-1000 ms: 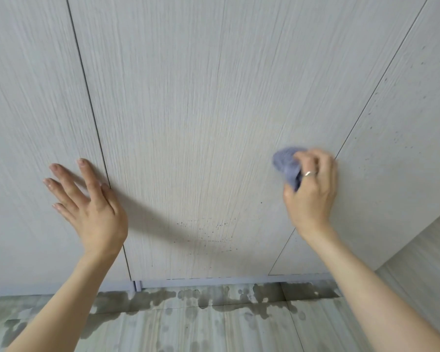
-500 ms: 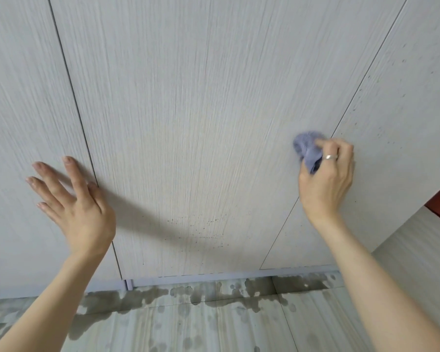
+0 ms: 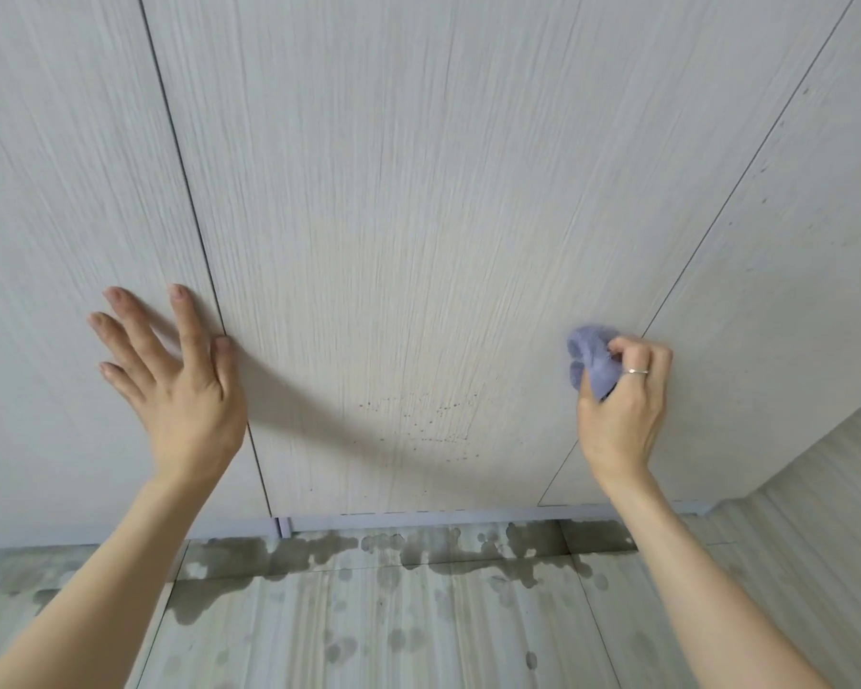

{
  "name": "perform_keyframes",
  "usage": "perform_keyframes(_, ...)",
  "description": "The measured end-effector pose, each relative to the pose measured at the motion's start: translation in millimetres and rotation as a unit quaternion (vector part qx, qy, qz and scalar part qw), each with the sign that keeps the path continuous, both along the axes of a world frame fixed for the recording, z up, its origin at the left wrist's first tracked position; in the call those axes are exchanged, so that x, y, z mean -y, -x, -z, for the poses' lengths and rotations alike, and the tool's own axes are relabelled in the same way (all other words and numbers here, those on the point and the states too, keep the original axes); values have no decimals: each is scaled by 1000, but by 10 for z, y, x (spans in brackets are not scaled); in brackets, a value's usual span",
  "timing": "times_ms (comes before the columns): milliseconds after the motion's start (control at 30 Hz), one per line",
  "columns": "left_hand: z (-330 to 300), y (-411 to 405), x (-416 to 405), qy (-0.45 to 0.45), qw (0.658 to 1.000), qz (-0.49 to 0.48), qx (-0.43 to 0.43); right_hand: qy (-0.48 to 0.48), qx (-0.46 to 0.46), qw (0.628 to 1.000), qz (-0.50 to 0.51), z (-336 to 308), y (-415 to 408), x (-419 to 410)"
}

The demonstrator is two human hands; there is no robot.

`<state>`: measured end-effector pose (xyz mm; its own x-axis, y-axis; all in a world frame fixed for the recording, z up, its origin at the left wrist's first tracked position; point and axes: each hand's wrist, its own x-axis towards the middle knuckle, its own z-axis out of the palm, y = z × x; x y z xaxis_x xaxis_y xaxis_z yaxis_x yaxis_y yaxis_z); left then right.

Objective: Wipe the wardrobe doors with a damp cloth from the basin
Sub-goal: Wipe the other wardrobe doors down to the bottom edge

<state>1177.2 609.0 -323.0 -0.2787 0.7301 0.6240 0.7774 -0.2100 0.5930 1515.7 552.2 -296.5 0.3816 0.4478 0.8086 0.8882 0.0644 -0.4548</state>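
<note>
Pale wood-grain wardrobe doors fill the view. The middle door [image 3: 393,216] carries small dark specks low down. My right hand [image 3: 622,405] grips a bunched lilac cloth [image 3: 590,358] and presses it against the middle door's right edge, beside the seam with the right door [image 3: 791,266]. A ring shows on one finger. My left hand [image 3: 180,385] lies flat with fingers spread on the left door [image 3: 70,191], thumb at the seam with the middle door. The basin is out of view.
Below the doors runs a pale plinth strip [image 3: 418,519]. The tiled floor [image 3: 393,629] in front of it has dark wet patches and drips. A side wall or panel [image 3: 816,489] stands at the lower right.
My right hand with the cloth has slid down and slightly left along the middle door's right edge. My left hand stays flat on the left door. The camera has shifted.
</note>
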Motion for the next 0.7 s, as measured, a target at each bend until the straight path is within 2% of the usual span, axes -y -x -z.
perform_keyframes(67, 18, 25, 2, -1, 1000, 0, -16, 60, 1, 998, 1, 339, 17, 52)
perform_keyframes(100, 32, 34, 4, -1, 1000, -2, -20, 109, -31, 994, 4, 548, 26, 93)
perform_keyframes(200, 75, 44, -3, -11, 1000, -10, -21, 249, -219, 943, 34, 941, 10, 152)
perform_keyframes(233, 88, 46, -10, -13, 1000, -12, -23, 268, -264, 925, 45, 957, -3, 133)
perform_keyframes(267, 120, 49, -20, -15, 999, -14, -26, 266, -290, 918, 53, 955, -8, 110)
perform_keyframes(333, 174, 50, -35, -19, 999, -18, -31, 221, -301, 926, 50, 837, 25, 62)
perform_keyframes(400, 201, 26, -41, -27, 999, -22, -29, 151, -304, 941, 18, 637, 99, 37)
perform_keyframes(467, 211, 1, -50, -31, 999, -25, -23, 89, -356, 930, -23, 494, 160, -6)
perform_keyframes(500, 206, -8, -48, -32, 999, -27, -21, 62, -416, 906, -52, 456, 181, -29)
perform_keyframes(567, 218, -11, -48, -28, 999, -24, -21, 43, -562, 818, -114, 527, 215, -70)
perform_keyframes(700, 231, -21, -32, -22, 999, -25, -25, 194, -730, 643, -124, 930, 191, -41)
